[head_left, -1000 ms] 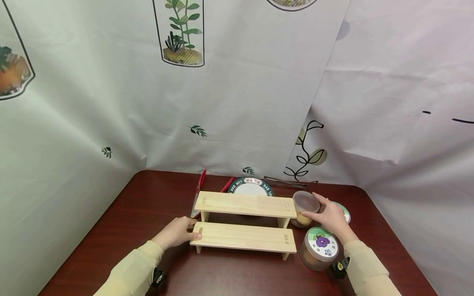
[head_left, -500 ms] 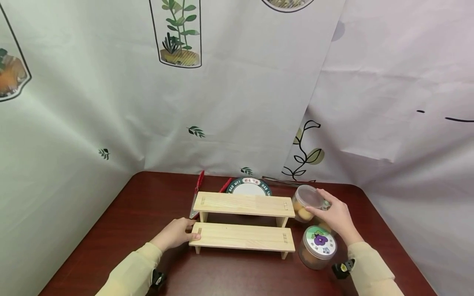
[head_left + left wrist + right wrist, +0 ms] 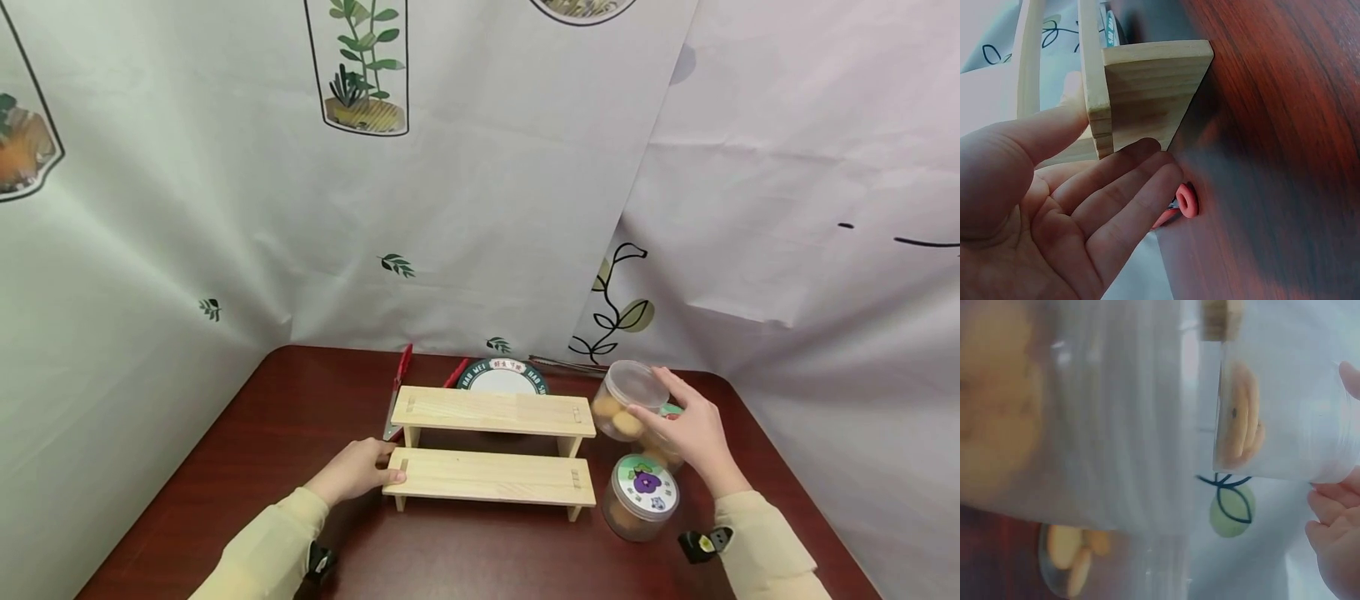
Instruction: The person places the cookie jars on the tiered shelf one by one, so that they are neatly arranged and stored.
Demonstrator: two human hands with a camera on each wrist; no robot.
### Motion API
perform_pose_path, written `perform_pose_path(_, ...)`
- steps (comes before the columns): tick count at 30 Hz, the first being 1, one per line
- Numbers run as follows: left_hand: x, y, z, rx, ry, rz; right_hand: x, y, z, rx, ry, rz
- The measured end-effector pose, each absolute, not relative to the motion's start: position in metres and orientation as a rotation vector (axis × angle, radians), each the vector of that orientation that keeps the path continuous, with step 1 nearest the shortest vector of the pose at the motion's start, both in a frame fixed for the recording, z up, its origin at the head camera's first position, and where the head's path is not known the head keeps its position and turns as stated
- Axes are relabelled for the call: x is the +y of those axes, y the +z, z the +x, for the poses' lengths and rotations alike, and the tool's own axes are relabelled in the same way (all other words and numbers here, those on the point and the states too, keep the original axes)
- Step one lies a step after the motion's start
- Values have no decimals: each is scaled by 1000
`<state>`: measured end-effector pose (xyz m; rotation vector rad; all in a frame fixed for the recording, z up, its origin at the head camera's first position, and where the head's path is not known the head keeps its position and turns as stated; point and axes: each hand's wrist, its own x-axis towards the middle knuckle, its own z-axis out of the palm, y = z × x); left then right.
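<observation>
A pale wooden two-tier shelf (image 3: 491,477) stands mid-table. My left hand (image 3: 352,477) holds the left end of its lower tier, thumb on top of the board; in the left wrist view the fingers (image 3: 1119,215) reach by the side leg. My right hand (image 3: 697,429) grips a clear plastic jar (image 3: 633,387) near its top, fingers and thumb around it. Round yellowish biscuits (image 3: 1244,419) lie at its bottom, and it appears off the table. Closer to me stands a jar with an eggplant-print lid (image 3: 641,496). Another jar (image 3: 660,450) is partly hidden behind my right hand.
Behind the shelf lie a green-rimmed round plate (image 3: 504,379), red-handled scissors (image 3: 402,375) and metal tongs (image 3: 566,365). The dark red-brown table (image 3: 300,408) meets a printed cloth wall (image 3: 465,208) at the back and sides.
My right hand has brought the clear jar up and slightly to the right, leaning it a little on the way. The left hand and shelf keep their place.
</observation>
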<state>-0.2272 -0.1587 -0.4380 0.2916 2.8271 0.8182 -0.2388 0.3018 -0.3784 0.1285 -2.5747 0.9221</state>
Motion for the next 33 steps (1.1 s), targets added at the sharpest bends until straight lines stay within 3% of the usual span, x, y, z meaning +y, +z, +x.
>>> perform_pose_path(33,-159,-437,-227,2831,831,318,237,-366,-245,-2474,1043,376)
